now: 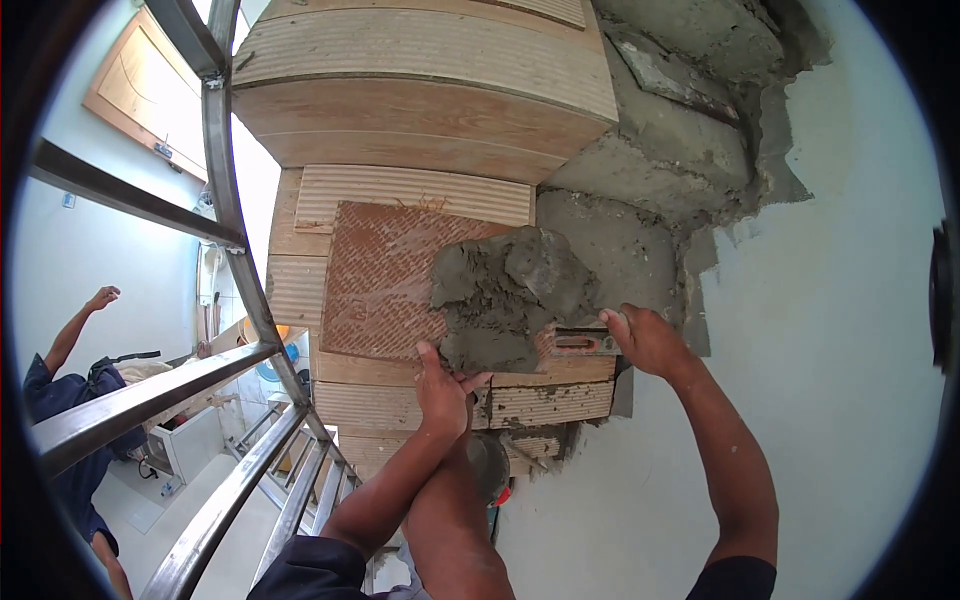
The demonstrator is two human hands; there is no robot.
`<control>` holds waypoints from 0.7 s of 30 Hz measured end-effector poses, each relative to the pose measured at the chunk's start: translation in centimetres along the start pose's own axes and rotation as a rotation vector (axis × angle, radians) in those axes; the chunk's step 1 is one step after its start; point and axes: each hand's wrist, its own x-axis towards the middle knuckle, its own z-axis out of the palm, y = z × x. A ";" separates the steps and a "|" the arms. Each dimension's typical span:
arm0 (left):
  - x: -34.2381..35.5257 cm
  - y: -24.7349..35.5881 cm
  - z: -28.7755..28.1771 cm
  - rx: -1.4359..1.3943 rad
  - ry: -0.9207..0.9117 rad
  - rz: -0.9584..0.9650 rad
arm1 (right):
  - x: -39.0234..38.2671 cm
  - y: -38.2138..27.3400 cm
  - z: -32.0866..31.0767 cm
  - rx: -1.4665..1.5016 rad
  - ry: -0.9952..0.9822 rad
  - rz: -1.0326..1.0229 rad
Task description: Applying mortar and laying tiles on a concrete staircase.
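A brown tile [375, 285] lies with its ribbed back up on the stairs, a thick heap of wet grey mortar [510, 290] over its right part. At the tile's near edge is my left hand [442, 395], its thumb on the rim and its other fingers partly hidden. My right hand [648, 340] is closed around the end of a short bar-shaped tool [580, 343] with grey and orange parts, at the tile's right corner beside the mortar. The tool's exact kind is unclear. My bare leg [455, 520] shows below my left forearm.
Wood-look steps [400, 120] with ribbed treads rise ahead. Rough cement [640, 240] runs along the white wall [830, 400] on the right. A metal railing [225, 170] borders the left; beyond and below it is another person [65, 400]. A dark bucket [488, 465] stands near my leg.
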 end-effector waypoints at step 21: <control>0.9 -0.8 -2.0 0.113 0.121 0.107 | -7.9 6.9 2.4 0.426 0.081 0.146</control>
